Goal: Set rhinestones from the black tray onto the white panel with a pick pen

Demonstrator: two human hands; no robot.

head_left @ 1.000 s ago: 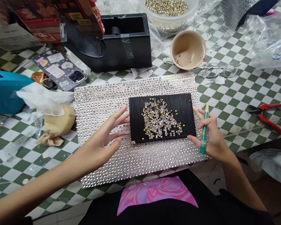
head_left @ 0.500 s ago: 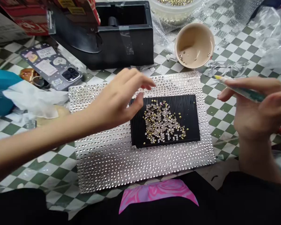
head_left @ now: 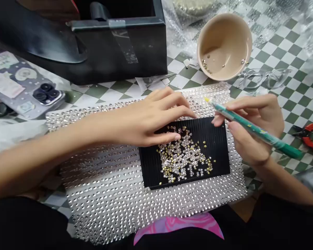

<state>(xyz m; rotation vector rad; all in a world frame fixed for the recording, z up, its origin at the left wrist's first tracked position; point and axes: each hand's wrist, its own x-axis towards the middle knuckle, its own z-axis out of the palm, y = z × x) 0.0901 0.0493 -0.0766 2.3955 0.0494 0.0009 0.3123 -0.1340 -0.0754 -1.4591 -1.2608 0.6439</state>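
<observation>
My right hand [head_left: 261, 121] grips a green pen [head_left: 253, 128] whose yellow tip points left, over the far part of a sheet studded with clear rhinestones [head_left: 106, 205]. On that sheet lies a black ridged tray [head_left: 219, 152]. Loose rhinestones [head_left: 182, 159], clear on one face and gold on the other, are spread over its left and middle parts. My left hand [head_left: 159, 118] is open, palm down, over the tray's far left corner. Its fingers reach to the far edge and the thumb is over the stones; whether they touch cannot be seen.
A beige bowl [head_left: 224, 45] with a few stones stands behind the sheet. Left of it is a large black tape dispenser [head_left: 120, 52], then a phone in a stickered case [head_left: 13, 83]. Clear plastic loops [head_left: 263, 79] and red-handled pliers [head_left: 311, 139] lie at right.
My left hand has moved right, over the tray's corner, fingers stretching out. My right hand has come left with the pen, nearer the tray. The view has shifted closer.
</observation>
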